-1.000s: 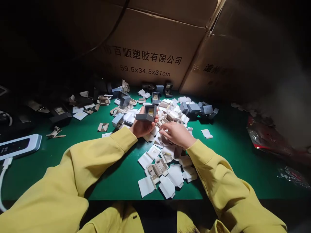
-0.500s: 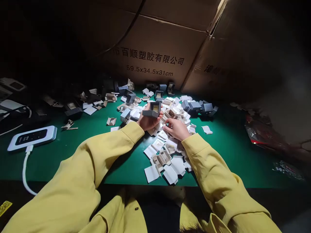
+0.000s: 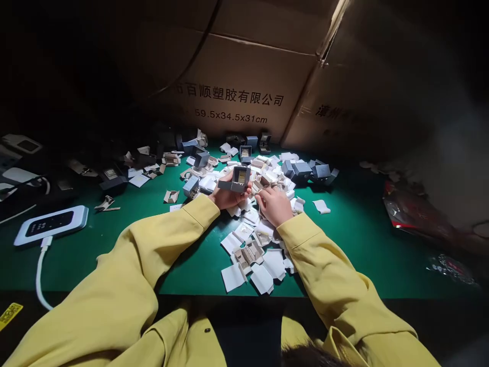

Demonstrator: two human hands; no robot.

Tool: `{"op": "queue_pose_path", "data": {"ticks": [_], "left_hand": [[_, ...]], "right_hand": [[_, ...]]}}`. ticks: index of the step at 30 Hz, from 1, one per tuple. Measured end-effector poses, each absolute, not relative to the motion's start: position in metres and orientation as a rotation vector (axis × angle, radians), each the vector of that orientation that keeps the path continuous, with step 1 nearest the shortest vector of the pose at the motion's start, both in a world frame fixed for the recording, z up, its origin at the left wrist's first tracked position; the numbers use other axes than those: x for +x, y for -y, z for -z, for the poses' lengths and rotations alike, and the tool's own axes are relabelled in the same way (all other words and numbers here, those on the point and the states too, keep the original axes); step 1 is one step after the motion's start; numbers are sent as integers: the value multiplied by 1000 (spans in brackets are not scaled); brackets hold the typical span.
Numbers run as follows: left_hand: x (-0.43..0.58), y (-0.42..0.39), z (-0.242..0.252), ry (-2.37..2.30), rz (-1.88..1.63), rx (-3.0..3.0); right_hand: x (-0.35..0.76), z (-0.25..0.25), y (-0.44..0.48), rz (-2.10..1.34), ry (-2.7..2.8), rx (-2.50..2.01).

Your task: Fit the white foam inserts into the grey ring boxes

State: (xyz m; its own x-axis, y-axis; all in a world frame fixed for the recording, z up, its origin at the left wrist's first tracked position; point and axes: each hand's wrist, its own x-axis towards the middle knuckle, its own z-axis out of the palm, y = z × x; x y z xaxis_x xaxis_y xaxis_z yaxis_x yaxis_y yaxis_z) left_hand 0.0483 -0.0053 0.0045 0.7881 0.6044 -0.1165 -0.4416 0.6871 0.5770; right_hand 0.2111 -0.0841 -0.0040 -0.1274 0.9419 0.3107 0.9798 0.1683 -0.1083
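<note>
My left hand [image 3: 225, 198] is wrapped round a small dark box [image 3: 237, 184], whose lid is open and which has a gold-coloured piece inside. Just right of it, my right hand [image 3: 274, 204] is closed in a pinch over the pile of folded card pieces [image 3: 273, 262]; a small card insert [image 3: 256, 186] shows by its fingertips, and whether they grip it is hard to make out. Behind the held box stands another opened dark box [image 3: 245, 153].
Closed dark boxes [image 3: 301, 169] lie right of the pile. A white device [image 3: 51, 224] with a cable sits at the left. Cardboard cartons [image 3: 244, 66] stand behind the green table [image 3: 355, 239]. Clear plastic bags [image 3: 412, 211] lie at the right.
The whole view has shifted slightly. My right hand's fingers have moved up a little among the card pieces near the held box. My left hand keeps the same box, tilted slightly differently.
</note>
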Motion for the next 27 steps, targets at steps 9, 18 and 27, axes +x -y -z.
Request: {"op": "queue_pose_path", "data": {"ticks": [9, 18, 27], "left_hand": [[45, 7, -3, -338, -577, 636], [47, 6, -5, -364, -541, 629], [51, 8, 3, -544, -569, 823]], "right_hand": [[245, -37, 100, -785, 2693, -1234], [241, -23, 92, -720, 2487, -1314], [227, -3, 82, -1066, 1406, -1402]]}}
